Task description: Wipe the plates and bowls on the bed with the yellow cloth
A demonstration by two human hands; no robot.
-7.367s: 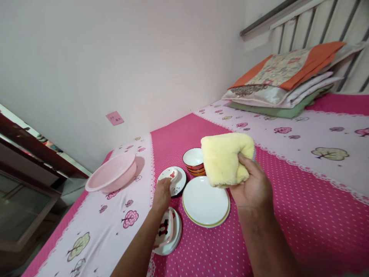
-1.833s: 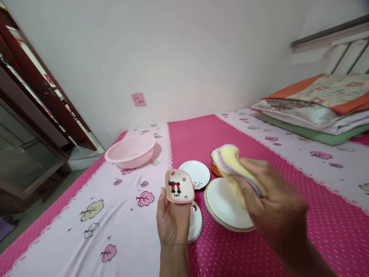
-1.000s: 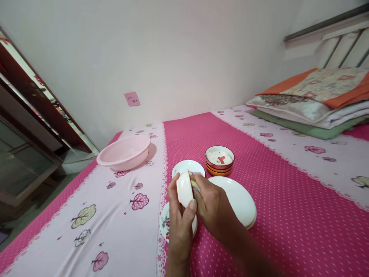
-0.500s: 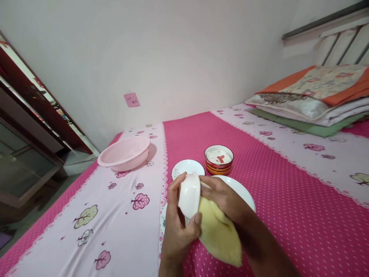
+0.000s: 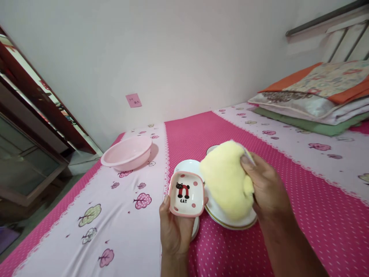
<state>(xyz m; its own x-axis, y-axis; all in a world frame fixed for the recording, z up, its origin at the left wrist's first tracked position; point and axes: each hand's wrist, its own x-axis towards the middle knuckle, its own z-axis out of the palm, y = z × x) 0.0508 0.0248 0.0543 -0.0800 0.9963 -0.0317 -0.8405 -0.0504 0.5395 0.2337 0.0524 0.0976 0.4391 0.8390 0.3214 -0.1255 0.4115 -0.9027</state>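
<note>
A small square dish (image 5: 188, 194) with a pink rim, pink dots and a black-and-red cat picture faces up at me. My left hand (image 5: 177, 229) is closed around its lower side and edges. To its right, my right hand (image 5: 268, 184) grips a yellow cloth (image 5: 226, 179), which hangs bunched and apart from the dish. Under the cloth lies a large white plate (image 5: 243, 222) with a gold-lined rim. Behind the dish a white plate (image 5: 187, 165) shows in part. The cloth hides most of a bowl (image 5: 211, 149) at the back.
A pink basin (image 5: 127, 154) stands on the left of the patterned bedspread (image 5: 190, 130). Folded bedding and a pillow (image 5: 305, 102) are piled at the far right by the bed rail. A pink note (image 5: 133, 100) is stuck to the wall behind.
The dish has turned from its side to face me, and its inside now shows. My right hand has drawn the yellow cloth off the dish, up and to the right.
</note>
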